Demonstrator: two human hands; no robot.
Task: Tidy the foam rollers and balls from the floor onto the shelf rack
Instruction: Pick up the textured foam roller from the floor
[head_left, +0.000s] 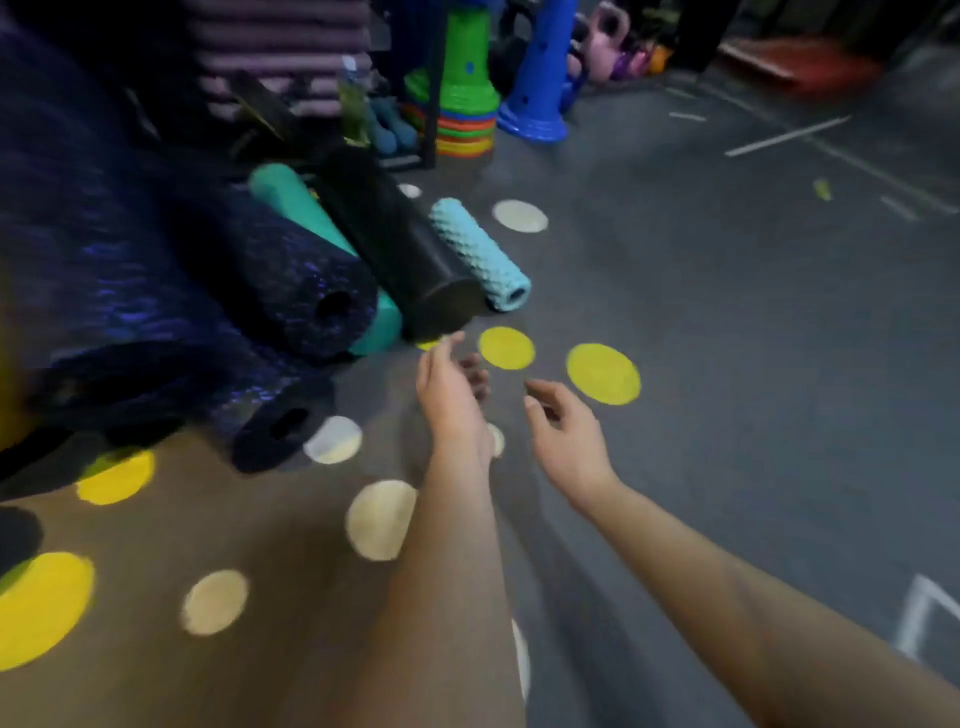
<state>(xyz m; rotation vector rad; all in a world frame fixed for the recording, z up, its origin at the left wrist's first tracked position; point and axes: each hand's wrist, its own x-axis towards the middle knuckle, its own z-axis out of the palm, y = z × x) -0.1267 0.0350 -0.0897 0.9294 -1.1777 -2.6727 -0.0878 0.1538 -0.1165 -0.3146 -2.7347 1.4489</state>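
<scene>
Grey floor (727, 312), painted with yellow dots (602, 373) and cream dots (382, 519), spreads beneath your two bare arms, which reach forward side by side. Your left hand (449, 387) hovers just short of the end of a black roller (400, 239), its fingers (452, 345) loosely curled and apart, holding nothing. Your right hand (569, 434) hangs just beside it, palm turned inward, fingers relaxed and apart, also holding nothing, near the two yellow dots. The foam rollers lie in a huddle on the floor ahead and to your left. A pale blue ridged roller (480, 254) lies against the black roller's right side. A teal roller (291, 202) lies against its left side, partly under dark blue speckled rollers (291, 280) piled further left, their hollow ends facing you. Toward the far edge of the floor stand a stack of green cones (462, 78) and a tall blue cone (540, 67). The view is blurred, so finer detail is lost.
</scene>
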